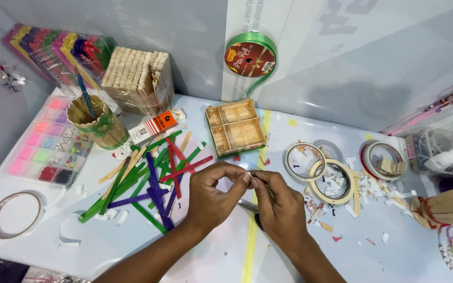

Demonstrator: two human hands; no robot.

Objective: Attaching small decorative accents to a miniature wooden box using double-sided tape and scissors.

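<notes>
My left hand (213,194) and right hand (279,207) meet at frame centre over the worktop (132,246), fingertips of both pinching a tiny white scrap (249,174). Coloured craft sticks (150,181) lie just left; tape rolls (321,167) right; partitioned stick tray (235,127) above.

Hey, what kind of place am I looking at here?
Probably a home craft table: coloured wooden craft sticks lie scattered, rolls of masking tape sit among paper scraps, and a clear plastic bead organiser stands at the left.
</notes>
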